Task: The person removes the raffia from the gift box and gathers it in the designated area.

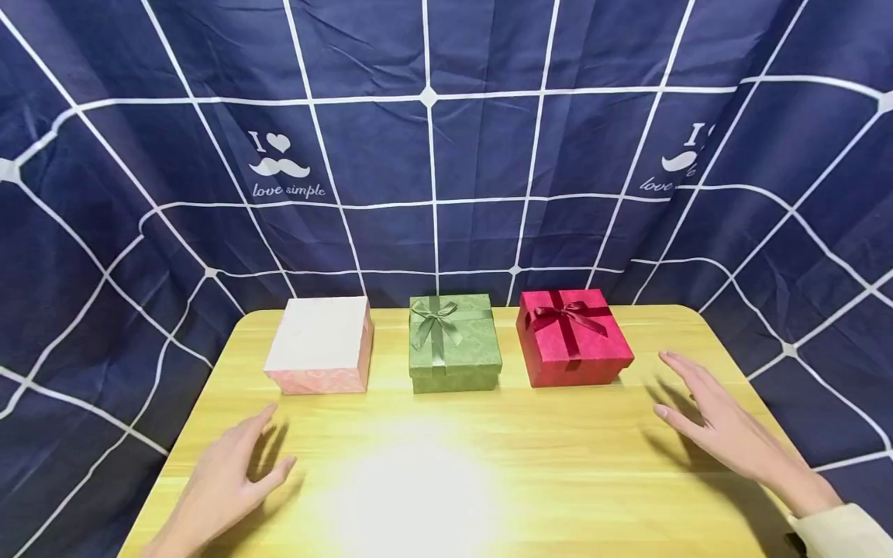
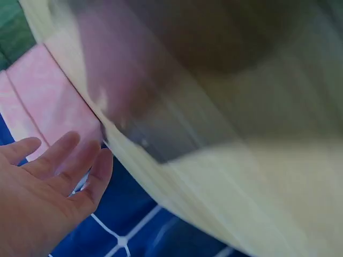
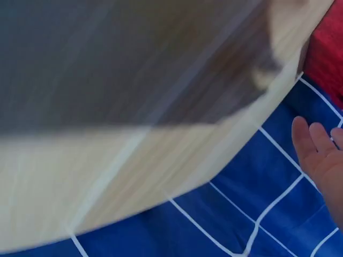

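Three gift boxes stand in a row along the back of the table. At the left is a pink box (image 1: pixel 317 341) with a plain whitish lid; the left wrist view shows its pink side (image 2: pixel 53 101). A green box (image 1: pixel 453 349) with a green ribbon bow is in the middle. To the right sits a red box (image 1: pixel 575 345) with a dark red bow. My left hand (image 1: pixel 226 473) is held over the table in front of the pink box, fingers apart and holding nothing. My right hand (image 1: pixel 725 426) hovers right of the red box, fingers extended, also holding nothing.
The light wooden table (image 1: pixel 544 465) has rounded back corners and a bright glare spot near its front middle. A dark blue curtain (image 1: pixel 481 155) with white grid lines hangs behind it and along both sides.
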`<state>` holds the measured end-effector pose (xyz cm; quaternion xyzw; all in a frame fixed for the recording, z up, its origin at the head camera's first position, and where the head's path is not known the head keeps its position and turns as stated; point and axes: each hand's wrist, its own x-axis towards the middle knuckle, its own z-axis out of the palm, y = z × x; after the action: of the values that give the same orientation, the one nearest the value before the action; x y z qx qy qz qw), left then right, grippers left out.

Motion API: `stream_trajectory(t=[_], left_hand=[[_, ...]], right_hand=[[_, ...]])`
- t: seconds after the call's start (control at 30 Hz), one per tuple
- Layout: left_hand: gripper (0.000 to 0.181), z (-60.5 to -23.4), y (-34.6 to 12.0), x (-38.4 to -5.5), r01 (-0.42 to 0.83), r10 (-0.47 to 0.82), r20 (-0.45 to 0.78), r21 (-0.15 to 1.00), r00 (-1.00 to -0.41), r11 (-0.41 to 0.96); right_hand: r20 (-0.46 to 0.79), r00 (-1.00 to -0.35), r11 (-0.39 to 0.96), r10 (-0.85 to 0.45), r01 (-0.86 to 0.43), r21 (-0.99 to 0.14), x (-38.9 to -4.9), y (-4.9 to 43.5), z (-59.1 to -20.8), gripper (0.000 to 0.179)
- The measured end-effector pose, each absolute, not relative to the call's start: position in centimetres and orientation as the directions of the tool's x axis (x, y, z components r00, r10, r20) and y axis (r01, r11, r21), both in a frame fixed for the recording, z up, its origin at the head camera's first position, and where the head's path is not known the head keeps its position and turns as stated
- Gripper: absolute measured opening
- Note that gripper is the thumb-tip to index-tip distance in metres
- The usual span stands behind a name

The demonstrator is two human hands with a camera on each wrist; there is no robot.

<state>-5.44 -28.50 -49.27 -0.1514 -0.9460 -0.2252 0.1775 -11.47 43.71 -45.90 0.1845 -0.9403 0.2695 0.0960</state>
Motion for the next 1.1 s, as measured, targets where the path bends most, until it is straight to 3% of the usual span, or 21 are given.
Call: stream_trajectory(t=[0.3, 0.53, 0.87, 1.1], left_hand=[[0.096, -49.0, -22.0, -3.7, 0.324, 0.186, 0.278, 0.623, -0.943, 0.712], [0.091, -48.7, -17.6, -3.7, 0.272, 0.244, 0.162, 0.800, -0.956, 0.535], [0.091, -48.9, -11.9, -4.5, 0.208, 0.353, 0.059, 0.892, -0.934, 0.402], [0.100, -48.8, -7.6, -6.9, 0.282, 0.440, 0.119, 0.903, -0.890, 0.325]], right_hand=[[0.314, -0.915, 0.657, -0.254, -0.401, -0.639, -12.3, 42.0, -46.1, 0.080], [0.318, -0.919, 0.627, -0.234, -0.392, -0.673, -12.8, 41.2, -45.8, 0.076], [0.320, -0.925, 0.631, -0.203, -0.374, -0.680, -13.5, 41.0, -46.1, 0.070], [0.318, -0.929, 0.606, -0.190, -0.366, -0.707, -15.1, 40.5, -46.0, 0.067]])
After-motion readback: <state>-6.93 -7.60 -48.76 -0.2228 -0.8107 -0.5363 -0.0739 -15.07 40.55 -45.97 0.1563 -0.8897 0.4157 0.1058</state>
